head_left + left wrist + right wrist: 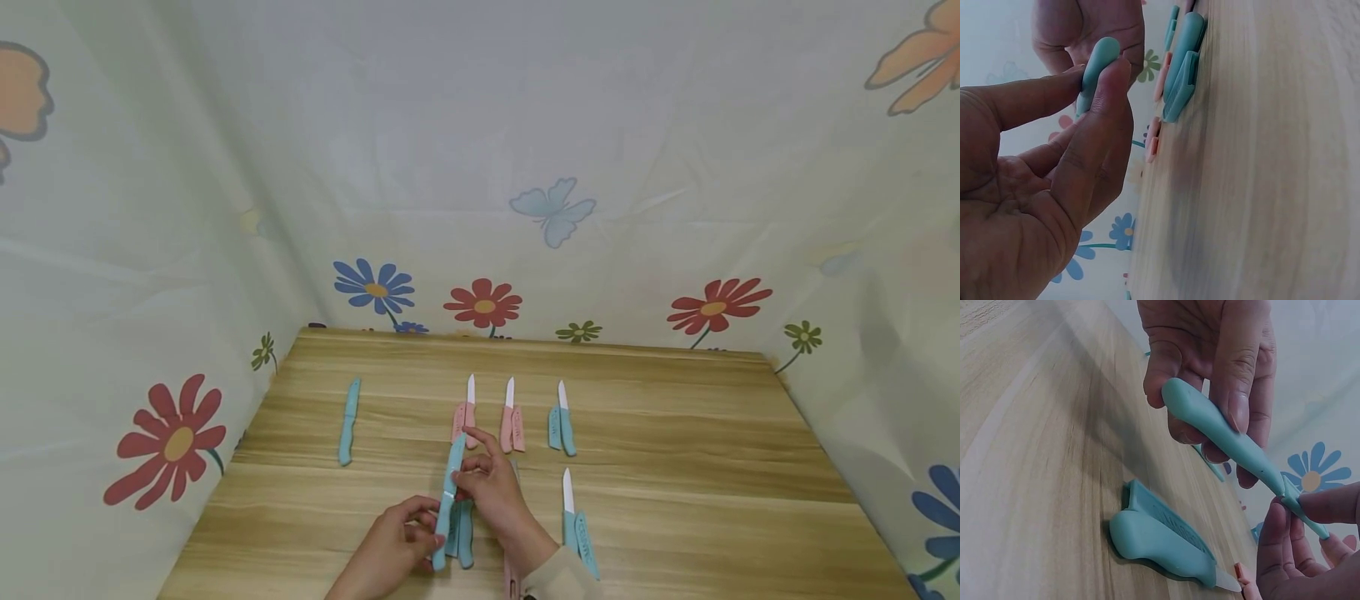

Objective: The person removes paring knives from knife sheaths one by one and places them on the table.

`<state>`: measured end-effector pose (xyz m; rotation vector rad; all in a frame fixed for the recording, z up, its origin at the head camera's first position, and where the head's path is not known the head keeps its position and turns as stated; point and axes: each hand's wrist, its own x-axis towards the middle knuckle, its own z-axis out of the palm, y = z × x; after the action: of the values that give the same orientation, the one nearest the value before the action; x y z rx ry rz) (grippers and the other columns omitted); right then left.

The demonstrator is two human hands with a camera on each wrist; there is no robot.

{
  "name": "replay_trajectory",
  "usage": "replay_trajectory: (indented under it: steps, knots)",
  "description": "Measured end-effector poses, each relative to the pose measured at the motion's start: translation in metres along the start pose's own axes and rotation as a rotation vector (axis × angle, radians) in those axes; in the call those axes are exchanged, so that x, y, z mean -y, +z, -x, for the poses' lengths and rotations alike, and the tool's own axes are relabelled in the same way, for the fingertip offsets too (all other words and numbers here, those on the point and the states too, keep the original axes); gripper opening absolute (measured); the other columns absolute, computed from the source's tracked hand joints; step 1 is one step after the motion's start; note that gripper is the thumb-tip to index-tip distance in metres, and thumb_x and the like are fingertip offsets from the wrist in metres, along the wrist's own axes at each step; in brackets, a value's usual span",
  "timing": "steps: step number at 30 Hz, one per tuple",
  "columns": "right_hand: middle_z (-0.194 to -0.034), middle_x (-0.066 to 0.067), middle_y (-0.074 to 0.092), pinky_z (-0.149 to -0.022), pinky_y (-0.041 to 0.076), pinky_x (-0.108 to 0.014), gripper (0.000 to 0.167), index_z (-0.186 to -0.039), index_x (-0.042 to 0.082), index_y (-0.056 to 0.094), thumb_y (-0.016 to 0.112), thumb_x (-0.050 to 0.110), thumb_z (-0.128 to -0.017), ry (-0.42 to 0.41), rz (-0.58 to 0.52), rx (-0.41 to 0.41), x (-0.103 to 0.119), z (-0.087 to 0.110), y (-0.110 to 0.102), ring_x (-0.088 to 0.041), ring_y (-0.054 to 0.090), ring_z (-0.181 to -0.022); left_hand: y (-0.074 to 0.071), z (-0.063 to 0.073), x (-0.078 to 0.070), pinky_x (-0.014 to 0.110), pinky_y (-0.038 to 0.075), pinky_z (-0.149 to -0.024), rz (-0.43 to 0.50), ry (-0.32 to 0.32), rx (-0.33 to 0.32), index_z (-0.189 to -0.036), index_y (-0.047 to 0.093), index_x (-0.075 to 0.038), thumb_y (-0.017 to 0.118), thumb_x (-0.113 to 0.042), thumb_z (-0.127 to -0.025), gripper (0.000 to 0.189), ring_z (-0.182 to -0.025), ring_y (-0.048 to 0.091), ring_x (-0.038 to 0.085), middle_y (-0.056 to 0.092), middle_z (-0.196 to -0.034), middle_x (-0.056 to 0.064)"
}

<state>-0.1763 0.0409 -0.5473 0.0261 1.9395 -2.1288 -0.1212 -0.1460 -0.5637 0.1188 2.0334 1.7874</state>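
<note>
Both hands hold one teal paring knife (441, 529) above the table, its sheath (456, 457) lined up over the blade. My left hand (401, 537) pinches the handle between thumb and fingers near its rounded end. With thumb and fingertips, my right hand (491, 492) grips the sheath. A thin pale strip shows between handle and sheath in the head view. Below the hands lies another teal knife (1163, 547) beside its separate sheath (1163, 515), with part of its white blade showing.
Farther back lie two pink knives (470, 412) and a teal knife (566, 425), blades bared beside their sheaths. Another teal knife (568, 508) lies at right by its sheath (587, 546). A sheathed teal knife (349, 421) is at left. A pink piece (512, 581) shows under the right wrist.
</note>
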Motion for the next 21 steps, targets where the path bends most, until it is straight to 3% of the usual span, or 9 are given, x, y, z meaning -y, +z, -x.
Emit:
replay_trajectory:
  steps: [21]
  knots:
    - [-0.098,-0.010,0.063,-0.075,0.062,-0.036,0.068,-0.153,0.019,0.045,0.066,-0.004,-0.093,0.002,0.022,0.000,0.0025,-0.0065,-0.0009,-0.014,0.066,-0.074,-0.0013,-0.0005,0.0031,0.036,0.064,-0.069,0.002,-0.025,-0.006,-0.135,0.055,0.005,0.069,0.002,-0.093,0.045,-0.090,0.068,0.019,0.060,-0.112,0.014]
